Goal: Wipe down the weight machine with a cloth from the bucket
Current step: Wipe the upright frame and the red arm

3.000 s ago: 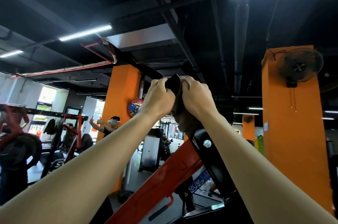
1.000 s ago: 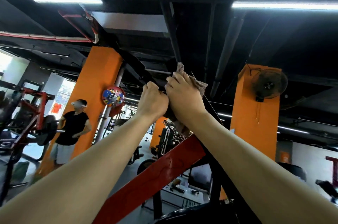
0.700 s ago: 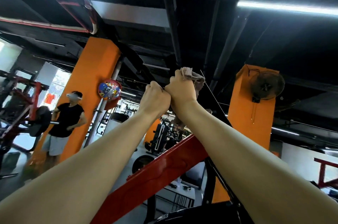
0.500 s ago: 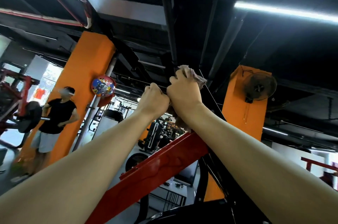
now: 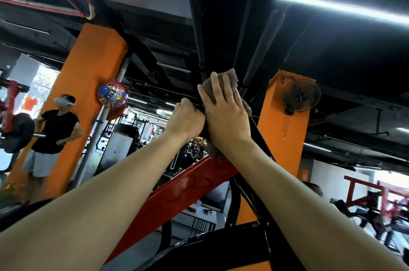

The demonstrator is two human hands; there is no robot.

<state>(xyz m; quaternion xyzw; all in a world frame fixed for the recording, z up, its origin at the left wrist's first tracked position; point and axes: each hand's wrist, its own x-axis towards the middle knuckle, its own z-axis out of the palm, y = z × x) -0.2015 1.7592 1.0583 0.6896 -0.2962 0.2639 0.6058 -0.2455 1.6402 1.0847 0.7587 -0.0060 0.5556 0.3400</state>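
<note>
Now the right hand (image 5: 223, 113) is no longer a fist but lies flat, pressing the soft brown cloth (image 5: 231, 78) on the high black metal bar (image 5: 263, 144), so it looks set to wipe, while the left hand (image 5: 187, 119) curls beside it round something I cannot make out.

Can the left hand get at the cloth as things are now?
Probably yes: the left hand is right beside the right hand, which presses the cloth on the machine; nothing shows between them.
</note>
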